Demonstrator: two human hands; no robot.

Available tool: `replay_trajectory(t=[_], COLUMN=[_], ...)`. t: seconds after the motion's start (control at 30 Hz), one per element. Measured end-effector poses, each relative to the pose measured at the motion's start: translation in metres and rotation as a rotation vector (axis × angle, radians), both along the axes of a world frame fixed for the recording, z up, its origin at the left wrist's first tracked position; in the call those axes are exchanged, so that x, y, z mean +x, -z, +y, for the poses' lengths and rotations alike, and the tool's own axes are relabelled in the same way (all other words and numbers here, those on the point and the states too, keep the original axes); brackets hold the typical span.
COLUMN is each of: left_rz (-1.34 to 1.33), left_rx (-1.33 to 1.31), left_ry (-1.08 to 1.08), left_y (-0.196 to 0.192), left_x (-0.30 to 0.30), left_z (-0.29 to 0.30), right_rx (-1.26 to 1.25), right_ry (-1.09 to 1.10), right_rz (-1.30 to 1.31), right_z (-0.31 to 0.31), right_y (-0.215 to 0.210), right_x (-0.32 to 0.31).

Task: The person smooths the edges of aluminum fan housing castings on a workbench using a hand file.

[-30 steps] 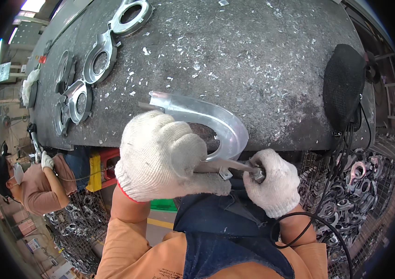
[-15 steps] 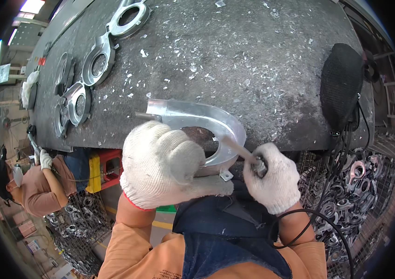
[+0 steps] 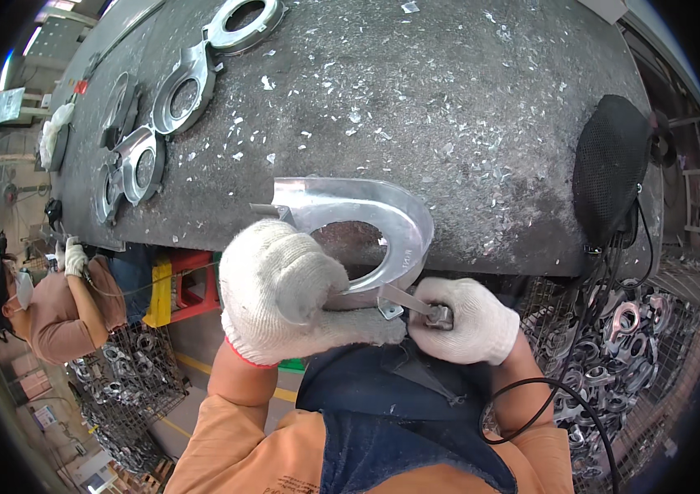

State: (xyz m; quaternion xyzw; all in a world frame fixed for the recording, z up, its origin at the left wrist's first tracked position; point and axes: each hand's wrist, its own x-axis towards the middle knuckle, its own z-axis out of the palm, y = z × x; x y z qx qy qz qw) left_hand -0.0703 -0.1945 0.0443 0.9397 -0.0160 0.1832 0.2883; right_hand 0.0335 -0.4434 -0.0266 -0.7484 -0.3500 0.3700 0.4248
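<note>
A shiny cast metal housing [image 3: 403, 222], curved around a large round opening, lies tilted at the bench's near edge. My left hand [image 3: 284, 284], in a white knit glove, is closed around its left and near side, the thumb stretched along the near rim. My right hand [image 3: 469, 323], gloved too, is closed around a file-like tool [image 3: 406, 298] with a narrow flat metal blade and a blocky metal head. Its blade meets the housing's near right rim, beside a small tab [image 3: 389, 309]. The tool's handle is hidden inside the glove.
Several similar castings [image 3: 179, 92] lie on the dark bench [image 3: 449, 107] among metal flakes. A black mesh bag [image 3: 611, 169] sits at the right. A black cable [image 3: 560, 380] loops by my right wrist. Wire baskets of castings [image 3: 613, 354] flank me. A co-worker [image 3: 58, 305] stands left.
My right hand has moved left and slightly down, bringing the tool's blade from above the housing's ring to its near rim near the tab. My left hand keeps its hold.
</note>
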Motion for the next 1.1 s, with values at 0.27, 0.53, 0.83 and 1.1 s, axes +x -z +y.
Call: replay_trajectory(t=[0.27, 0.53, 0.83, 1.1], left_rz=[-0.075, 0.066, -0.044, -0.021], left_rx=[0.300, 0.274, 0.082, 0.008], left_ry=[0.098, 0.096, 0.267, 0.082], left_y=[0.040, 0.041, 0.053, 0.038], left_x=[0.012, -0.001, 0.012, 0.014], left_z=[-0.039, -0.002, -0.009, -0.041], right_rx=[0.080, -0.206, -0.297, -0.153], right_ry=[-0.712, 0.132, 0.370, 0.262], right_rz=[0.794, 0.520, -0.086, -0.069], right_z=[-0.019, -0.045, -0.032, -0.024], right_y=[0.019, -0.001, 0.007, -0.007], right_x=[0.011, -0.007, -0.038, -0.035])
